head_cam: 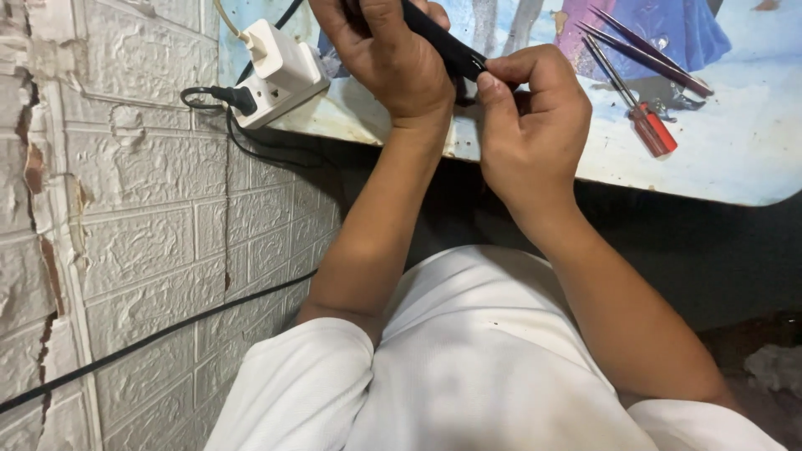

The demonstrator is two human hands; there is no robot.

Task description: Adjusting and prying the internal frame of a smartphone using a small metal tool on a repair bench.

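Looking down from my head, I see both my bare forearms reaching forward from a white shirt (468, 376) to the near edge of a counter (735, 159). My left hand (388, 58) is wrapped in a closed grip around a slim black device (443, 42), a long dark bar that runs slantwise from upper left to lower right across the top of the view. My right hand (530, 117) meets it at its lower end, the thumb and forefinger narrowed to a pinch on the tip, the other fingers curled under. The device is held just above the counter's front edge, between my two hands; its far end is hidden behind my left hand and the top of the frame.

The counter top carries a printed picture in pale blue, white and purple, worn at the rim. To the right of my hands, well apart from them, lies a screwdriver with a red handle (650, 127), and beyond it a pair of thin dark rods (647, 46) lying side by side; I cannot tell what they are.

At the counter's left corner sits a white power strip (280, 83) with a white adapter (276, 46) plugged on top and a black plug (238, 98) at its side. A black cable (159, 334) runs across a white brick-pattern wall (142, 217), peeling at the left.
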